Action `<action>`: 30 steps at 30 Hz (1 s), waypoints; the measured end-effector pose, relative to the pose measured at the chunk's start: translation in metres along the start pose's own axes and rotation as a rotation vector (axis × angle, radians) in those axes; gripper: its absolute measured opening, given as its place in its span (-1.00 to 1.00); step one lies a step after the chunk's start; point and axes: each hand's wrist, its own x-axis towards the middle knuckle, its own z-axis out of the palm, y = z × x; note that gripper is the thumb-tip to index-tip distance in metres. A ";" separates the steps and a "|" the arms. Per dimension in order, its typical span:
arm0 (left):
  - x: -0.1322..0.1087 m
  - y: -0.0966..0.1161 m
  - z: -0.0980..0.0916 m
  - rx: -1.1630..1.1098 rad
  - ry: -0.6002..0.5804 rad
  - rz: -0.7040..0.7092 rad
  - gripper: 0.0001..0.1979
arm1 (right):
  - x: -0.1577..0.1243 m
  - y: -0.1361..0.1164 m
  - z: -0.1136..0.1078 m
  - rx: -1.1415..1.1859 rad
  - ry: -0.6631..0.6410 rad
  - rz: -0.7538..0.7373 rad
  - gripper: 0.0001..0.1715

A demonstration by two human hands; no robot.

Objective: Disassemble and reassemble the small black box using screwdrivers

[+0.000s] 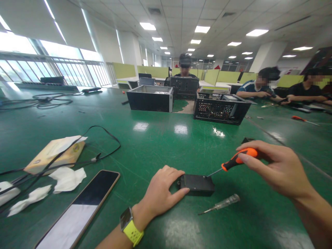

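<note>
Taking the black box [199, 185] as the clock's centre, it lies flat on the green counter [155, 148], its left end gripped by the fingers of the left hand [161, 186] from 9 o'clock: thumb along the near edge, forefinger at the far one. The fingers of the right hand [278, 167] are closed around the handle of the orange-and-black screwdriver [240, 159], which slopes in from 2 o'clock with its tip at the box's top, near the far right corner.

The main risk, I judge, is the tip slipping out of whatever it bears on, because the shaft leans well over rather than standing upright. A slip could score the casing or skid toward 9 o'clock, where the left thumb and forefinger sit. The box could also swivel, since only 1 end is held and the tip presses near the other. Whether the tip is properly seated is too small to tell.

At 4 o'clock, just beside the box, a clear-handled screwdriver [227, 202] lies loose; a turning box or a dropping right wrist might knock it. The phone [103, 188], between 8 and 9 o'clock, seems safely apart.
</note>
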 end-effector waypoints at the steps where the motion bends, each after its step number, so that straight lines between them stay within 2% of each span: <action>1: 0.000 0.000 0.000 0.000 0.000 0.000 -0.65 | -0.001 -0.002 0.001 0.011 0.046 -0.002 -0.81; 3: 0.000 0.000 0.000 0.003 0.000 0.000 -0.65 | -0.002 -0.006 0.005 0.040 0.061 -0.026 -0.84; 11: 0.000 -0.001 -0.001 0.020 -0.004 0.000 -0.64 | -0.004 -0.008 0.021 0.025 -0.044 -0.095 -0.85; 19: -0.001 0.000 -0.001 0.023 0.005 0.004 -0.64 | -0.003 -0.008 0.017 0.047 -0.009 -0.067 -0.81; 24: 0.000 0.000 -0.001 0.018 0.008 0.003 -0.65 | -0.003 -0.006 0.020 0.031 -0.045 -0.066 -0.82; 30: 0.000 -0.001 0.000 0.018 0.004 0.002 -0.64 | -0.008 -0.015 0.017 -0.051 -0.036 -0.206 -0.89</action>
